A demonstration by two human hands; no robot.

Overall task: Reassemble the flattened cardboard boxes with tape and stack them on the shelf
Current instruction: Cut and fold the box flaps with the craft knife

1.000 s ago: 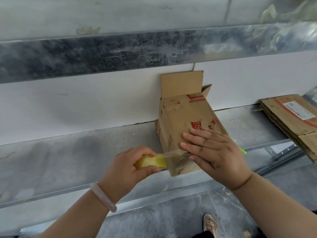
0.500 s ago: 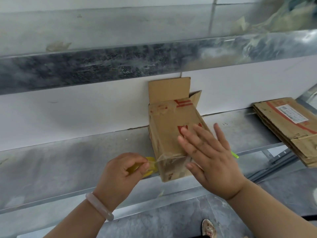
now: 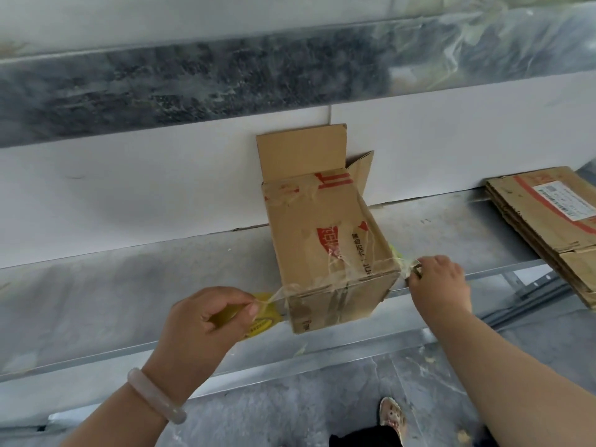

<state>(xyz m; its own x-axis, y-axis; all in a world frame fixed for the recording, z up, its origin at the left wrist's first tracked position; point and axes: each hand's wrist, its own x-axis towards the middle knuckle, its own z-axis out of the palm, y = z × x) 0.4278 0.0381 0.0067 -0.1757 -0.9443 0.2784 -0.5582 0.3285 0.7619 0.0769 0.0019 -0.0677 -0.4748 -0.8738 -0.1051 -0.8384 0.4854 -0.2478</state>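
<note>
cardboard box (image 3: pixel 325 253) lies on its side on the metal shelf (image 3: pixel 129 285), open flaps toward the wall, closed end facing the camera. step in hand looks like taping that closed end: a clear tape strip (image 3: pixel 338 275) runs across the top face near the front edge. left hand (image 3: pixel 206 321) sits just left of the box, palm down, grip curled round the yellow tape roll (image 3: pixel 261 321), thumb and forefinger pinching the strand. right hand (image 3: pixel 438 282) is at the box's right edge, arm extended, grip pinched on the tape strip's free end. next move probably: press that end down the right side, then tear at the roll; needs tension so it lies flat. flattened boxes (image 3: pixel 548 221) wait well apart at the shelf's right.
</note>
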